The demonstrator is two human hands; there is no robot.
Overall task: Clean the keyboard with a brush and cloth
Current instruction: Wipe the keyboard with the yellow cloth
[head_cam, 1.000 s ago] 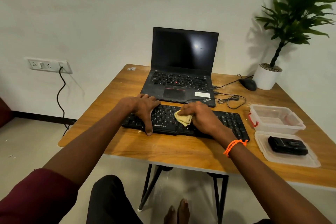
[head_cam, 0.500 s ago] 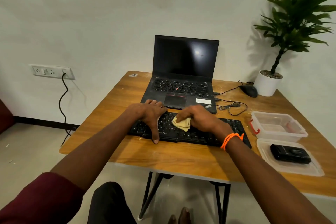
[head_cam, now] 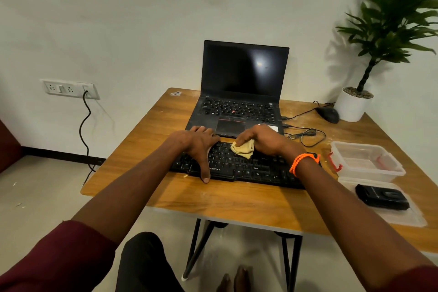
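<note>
I'm working at the black keyboard (head_cam: 239, 166), which is lying flat on the wooden table (head_cam: 213, 199) with its long axis running left to right, parallel to the table's near edge, its key rows facing up at me. My right hand (head_cam: 263, 141) is curling around a crumpled yellow cloth (head_cam: 243, 149), pinching it and pressing it onto the keys near the keyboard's middle. My left hand (head_cam: 196, 147) is lying flat on the keyboard's left part, fingers reaching over its far edge and thumb stretching down over its near edge, holding nothing. Just beyond the keyboard an open laptop (head_cam: 239, 92) is sitting, screen dark. To the keyboard's right a clear plastic container (head_cam: 365, 161) is standing, with a black device (head_cam: 381, 197) on its lid (head_cam: 403, 216) nearer me.
</note>
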